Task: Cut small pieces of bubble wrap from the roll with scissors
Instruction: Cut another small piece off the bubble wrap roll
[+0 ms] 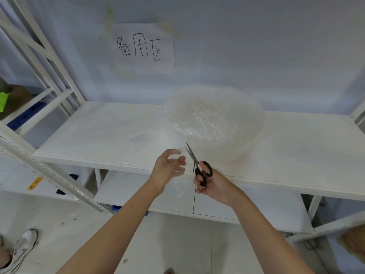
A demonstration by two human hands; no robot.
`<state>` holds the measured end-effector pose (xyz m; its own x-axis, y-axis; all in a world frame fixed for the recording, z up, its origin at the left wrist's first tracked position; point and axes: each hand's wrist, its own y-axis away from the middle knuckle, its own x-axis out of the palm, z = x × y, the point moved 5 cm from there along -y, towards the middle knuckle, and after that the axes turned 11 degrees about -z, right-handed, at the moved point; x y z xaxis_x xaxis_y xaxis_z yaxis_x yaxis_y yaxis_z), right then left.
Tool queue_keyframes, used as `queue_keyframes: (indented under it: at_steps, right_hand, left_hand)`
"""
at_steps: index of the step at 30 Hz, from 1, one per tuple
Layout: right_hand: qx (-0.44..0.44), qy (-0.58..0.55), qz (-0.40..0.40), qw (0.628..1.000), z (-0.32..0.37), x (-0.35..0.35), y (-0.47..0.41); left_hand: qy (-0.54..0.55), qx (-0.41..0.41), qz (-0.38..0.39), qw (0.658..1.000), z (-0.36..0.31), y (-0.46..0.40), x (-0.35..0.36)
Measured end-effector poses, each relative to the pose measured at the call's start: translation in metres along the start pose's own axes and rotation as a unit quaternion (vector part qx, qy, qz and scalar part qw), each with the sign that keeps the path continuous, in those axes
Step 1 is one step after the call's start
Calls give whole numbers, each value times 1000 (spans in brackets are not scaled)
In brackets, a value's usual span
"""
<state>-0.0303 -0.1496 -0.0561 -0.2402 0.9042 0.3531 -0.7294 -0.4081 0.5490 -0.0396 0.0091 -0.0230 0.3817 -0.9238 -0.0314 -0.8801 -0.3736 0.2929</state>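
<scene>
A large roll of clear bubble wrap (214, 119) stands on the white shelf board (98, 135). A loose flap of it hangs over the front edge between my hands. My left hand (167, 171) pinches that flap, thumb and fingers curled around the plastic. My right hand (212, 186) grips black-handled scissors (197, 163), their blades slightly apart and pointing up-left into the wrap just right of my left fingers. A small cut piece of bubble wrap (139, 140) lies flat on the board to the left of the roll.
White metal shelving uprights (49, 171) rise at the left, and a lower shelf (237, 206) sits below. A paper sign with handwritten characters (141, 47) is taped to the wall. A person's white shoe (19, 252) is on the floor at bottom left.
</scene>
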Motion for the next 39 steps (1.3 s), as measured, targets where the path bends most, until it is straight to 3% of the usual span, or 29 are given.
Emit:
queue_keyframes:
  at_steps: [13,22,39]
  right_hand:
    - [7,13,20,1000,-18,4,-1]
    - [6,7,29,1000,-28,4,1]
    - [-13,29,15,999,-15,21,0]
  left_hand:
    - [49,-6,-70,996,8,2,0]
    - [74,-25,-75,994,9,4,2]
    - [28,-28,-45,998,11,10,-5]
